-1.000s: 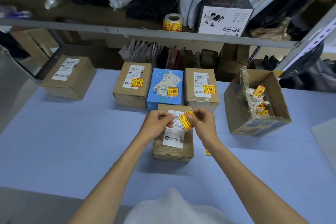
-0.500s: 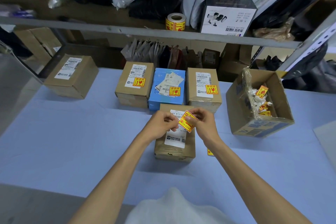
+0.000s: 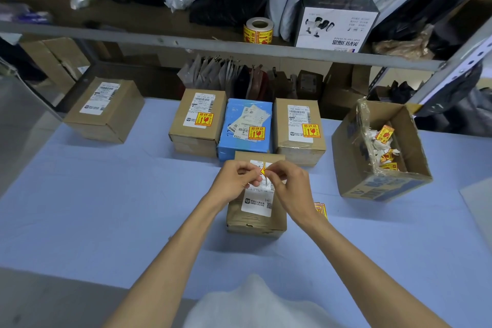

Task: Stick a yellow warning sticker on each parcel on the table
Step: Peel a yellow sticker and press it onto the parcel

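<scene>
Yellow warning sticker (image 3: 263, 169) was pinched between the fingertips of both hands, seen almost edge-on, so only a small yellow-and-red corner and a thin yellow edge rising above the fingers showed. The left hand (image 3: 235, 181) held it from one side with curled fingers, and the right hand (image 3: 288, 184) nipped it from the other, the two sets of fingertips nearly touching. Whether a backing paper was coming off could not be told. Directly under the pinch lay a brown parcel (image 3: 255, 218) with a white shipping label, its top bearing no yellow sticker where it could be seen. Just beyond the pinch stood a row of three parcels, each already carrying a yellow sticker: a blue parcel (image 3: 234, 112) straight ahead, a brown parcel to its left (image 3: 191, 138) and a brown parcel to its right (image 3: 295, 149). Close behind the right wrist, a small stack of stickers (image 3: 320, 209) lay on the blue table (image 3: 106, 208). Farther out to the right of the grip sat an open carton (image 3: 372, 186) holding scraps of white paper and yellow stickers. Well away to the left and beyond, a fifth parcel (image 3: 106, 114) stood alone with a white label and no yellow sticker. Above and past the row, a sticker roll (image 3: 258, 30) stood on a shelf (image 3: 186, 42) beside a black-and-white box (image 3: 335, 26).
</scene>
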Demonstrator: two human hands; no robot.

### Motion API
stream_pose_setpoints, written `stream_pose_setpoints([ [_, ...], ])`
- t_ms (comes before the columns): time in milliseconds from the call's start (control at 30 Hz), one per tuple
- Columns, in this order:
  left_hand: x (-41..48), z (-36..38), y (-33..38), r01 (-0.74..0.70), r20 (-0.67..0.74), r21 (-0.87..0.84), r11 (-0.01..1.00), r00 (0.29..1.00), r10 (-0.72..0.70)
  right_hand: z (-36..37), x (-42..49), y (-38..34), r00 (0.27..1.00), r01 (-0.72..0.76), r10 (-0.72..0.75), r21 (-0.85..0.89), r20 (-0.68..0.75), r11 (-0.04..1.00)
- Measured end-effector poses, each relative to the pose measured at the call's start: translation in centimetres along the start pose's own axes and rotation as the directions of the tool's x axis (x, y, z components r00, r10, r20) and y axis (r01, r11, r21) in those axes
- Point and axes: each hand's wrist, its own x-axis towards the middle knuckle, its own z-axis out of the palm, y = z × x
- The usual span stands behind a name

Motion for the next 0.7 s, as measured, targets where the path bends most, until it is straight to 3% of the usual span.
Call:
stream_pose_setpoints([
  [167,-0.05,0.05,0.04,-0.001,0.016,-0.057,0.998,1.0,0.002,-0.4,-0.05,-0.37,0.997,-0.061,0.057,0.095,0.045,0.994],
  [533,0.24,0.02,0.14,-0.003,0.04,0.021,1.0,0.999,0.003,-0.55,0.34,-0.41,0.99,-0.13,0.119,0.15,0.078,0.98],
  [700,0.31,0.0,-0.05,-0.008,0.024,0.045,0.999,1.0,0.007,-0.58,0.56,-0.59,0.979,-0.198,0.175,0.263,0.11,0.944],
])
